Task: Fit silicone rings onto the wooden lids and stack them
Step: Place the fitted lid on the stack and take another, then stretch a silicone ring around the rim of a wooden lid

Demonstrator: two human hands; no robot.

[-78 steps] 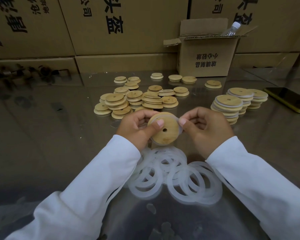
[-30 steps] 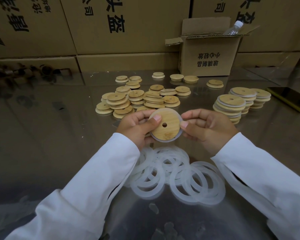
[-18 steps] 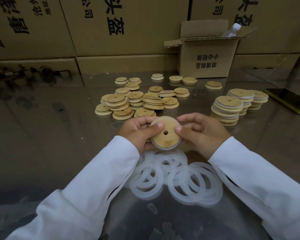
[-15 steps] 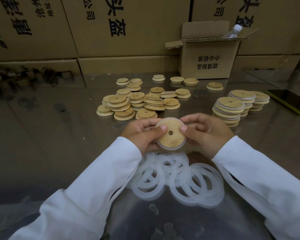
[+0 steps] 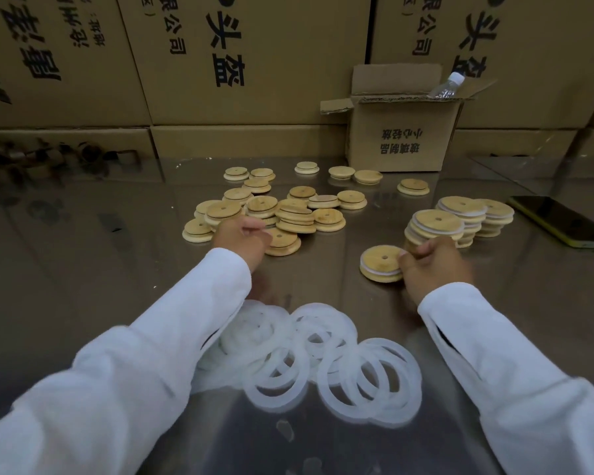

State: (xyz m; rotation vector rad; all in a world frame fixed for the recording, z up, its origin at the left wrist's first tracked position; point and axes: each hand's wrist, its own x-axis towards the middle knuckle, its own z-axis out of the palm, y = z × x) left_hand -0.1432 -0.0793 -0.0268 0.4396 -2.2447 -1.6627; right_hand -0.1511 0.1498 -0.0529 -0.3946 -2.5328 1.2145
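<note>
The right hand (image 5: 432,265) pinches the edge of a ringed lid (image 5: 379,264), a round disc of pale wood with a small centre hole and a white band of silicone around its side. The lid sits low, just in front of the finished stacks (image 5: 434,224), three short piles of the same banded discs. I cannot tell whether it touches the table (image 5: 83,269).

The left hand (image 5: 240,240) has curled fingers at the near edge of the loose lids (image 5: 292,214), a heap of bare stepped wooden discs. Whether it grips one cannot be told.

Near the white sleeves lie the silicone rings (image 5: 323,354), flat, translucent and overlapping on the glossy, reflective table. A dark phone (image 5: 559,221) with a yellow edge lies far right. Behind, a small open carton (image 5: 402,132) holds a clear plastic bottle (image 5: 448,85), in front of large printed cartons (image 5: 254,56).
</note>
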